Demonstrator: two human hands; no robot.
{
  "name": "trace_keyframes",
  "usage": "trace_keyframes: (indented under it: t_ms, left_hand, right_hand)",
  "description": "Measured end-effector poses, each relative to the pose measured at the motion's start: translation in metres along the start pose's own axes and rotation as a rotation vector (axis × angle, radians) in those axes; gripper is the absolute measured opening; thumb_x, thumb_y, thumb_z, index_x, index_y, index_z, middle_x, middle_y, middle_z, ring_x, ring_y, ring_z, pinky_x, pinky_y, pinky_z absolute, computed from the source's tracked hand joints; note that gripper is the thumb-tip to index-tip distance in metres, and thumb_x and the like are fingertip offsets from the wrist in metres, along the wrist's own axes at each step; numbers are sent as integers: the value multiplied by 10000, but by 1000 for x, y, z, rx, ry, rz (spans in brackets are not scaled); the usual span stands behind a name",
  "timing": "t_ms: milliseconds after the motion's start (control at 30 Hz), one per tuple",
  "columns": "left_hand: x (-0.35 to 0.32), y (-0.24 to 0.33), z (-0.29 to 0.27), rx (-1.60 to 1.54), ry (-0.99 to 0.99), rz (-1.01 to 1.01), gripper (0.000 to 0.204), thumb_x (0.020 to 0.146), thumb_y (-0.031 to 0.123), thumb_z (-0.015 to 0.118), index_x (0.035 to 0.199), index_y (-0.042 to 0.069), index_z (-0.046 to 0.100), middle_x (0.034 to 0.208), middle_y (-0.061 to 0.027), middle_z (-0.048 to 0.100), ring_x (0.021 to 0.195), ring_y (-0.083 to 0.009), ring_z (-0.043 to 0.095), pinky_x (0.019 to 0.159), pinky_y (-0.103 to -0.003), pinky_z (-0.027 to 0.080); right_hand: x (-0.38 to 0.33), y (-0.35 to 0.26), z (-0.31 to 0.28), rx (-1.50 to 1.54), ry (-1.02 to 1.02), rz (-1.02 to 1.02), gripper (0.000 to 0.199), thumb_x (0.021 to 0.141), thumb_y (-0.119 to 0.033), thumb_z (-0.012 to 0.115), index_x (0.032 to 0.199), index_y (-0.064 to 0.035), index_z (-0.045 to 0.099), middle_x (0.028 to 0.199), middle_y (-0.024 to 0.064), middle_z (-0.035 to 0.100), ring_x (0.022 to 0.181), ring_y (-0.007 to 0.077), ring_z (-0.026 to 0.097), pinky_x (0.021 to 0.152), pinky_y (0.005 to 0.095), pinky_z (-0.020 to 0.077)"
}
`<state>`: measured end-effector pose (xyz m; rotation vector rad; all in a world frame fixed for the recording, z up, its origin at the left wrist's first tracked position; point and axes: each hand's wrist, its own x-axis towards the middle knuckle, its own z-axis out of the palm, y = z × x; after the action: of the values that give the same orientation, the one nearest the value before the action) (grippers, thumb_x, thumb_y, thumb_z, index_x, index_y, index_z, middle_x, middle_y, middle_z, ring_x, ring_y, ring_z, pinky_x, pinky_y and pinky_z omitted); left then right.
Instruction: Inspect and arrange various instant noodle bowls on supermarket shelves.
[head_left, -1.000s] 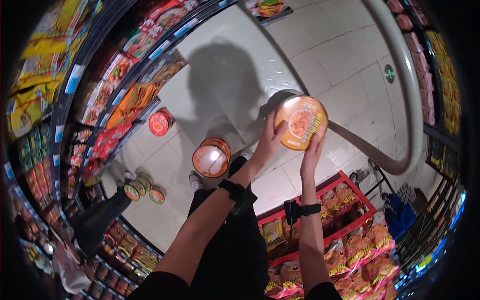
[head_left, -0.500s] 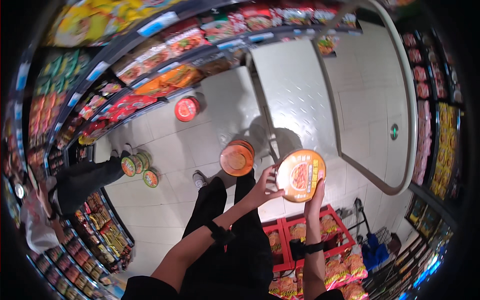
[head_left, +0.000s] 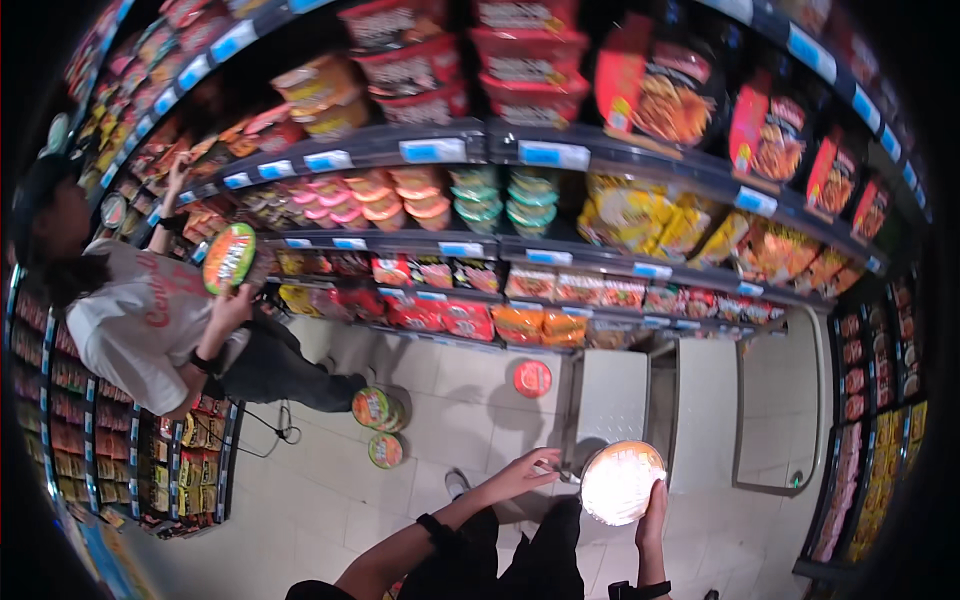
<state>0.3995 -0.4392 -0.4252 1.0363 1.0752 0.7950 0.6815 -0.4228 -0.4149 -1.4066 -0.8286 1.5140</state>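
Note:
My right hand [head_left: 652,518] grips a round orange instant noodle bowl [head_left: 622,488] by its right side. Its lid faces up and glares white, so the print is washed out. Just left of the bowl, my left hand [head_left: 526,474] is apart from it, with fingers partly spread and nothing visible in them. Beyond the bowl stands a grey metal step platform [head_left: 612,395]. A red-lidded noodle bowl [head_left: 532,378] sits on the floor left of the platform.
Shelves of noodle tubs [head_left: 530,85] and bagged noodles [head_left: 640,220] curve across the far side. At left, a co-worker [head_left: 140,310] in a white shirt holds a green-lidded bowl [head_left: 230,258], one arm toward the shelf. Green-lidded bowls [head_left: 378,408] stand on the floor by their feet.
The view has swung up and left, bringing in the shelves and more of the co-worker. My left hand has come off the orange bowl; my right still holds it.

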Motion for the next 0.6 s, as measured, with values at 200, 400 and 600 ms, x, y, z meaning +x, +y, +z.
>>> trace_keyframes:
  t_ms: [200,400,600]
  left_hand:
    - [-118,55,-121,108,195,144,647,792,170,643,1322,96,280,1226,-83,408,1078,-179,464,882,-321,417]
    - [-178,125,-188,991,491,679,898,690,204,724,1362,106,137,1367,-166,238,1253,-341,284,1011,-473,276]
    - [-183,193,-227,985,594,980,785,612,177,729,1252,92,282,1318,-152,302,1251,-360,272,1034,-465,261]
  right_hand:
    - [0,-34,140,-130,-289,20,496,938,-374,344,1242,15,392,1180,96,468,1096,154,427,934,275,325]
    - [-21,-125,302,-142,-646,210,578,904,-484,340,1282,-47,354,1209,95,486,1100,165,490,902,294,417]
    - [-7,-171,378,-302,-859,510,591,884,-510,356,1299,-89,342,1235,80,478,1060,151,533,835,273,483]
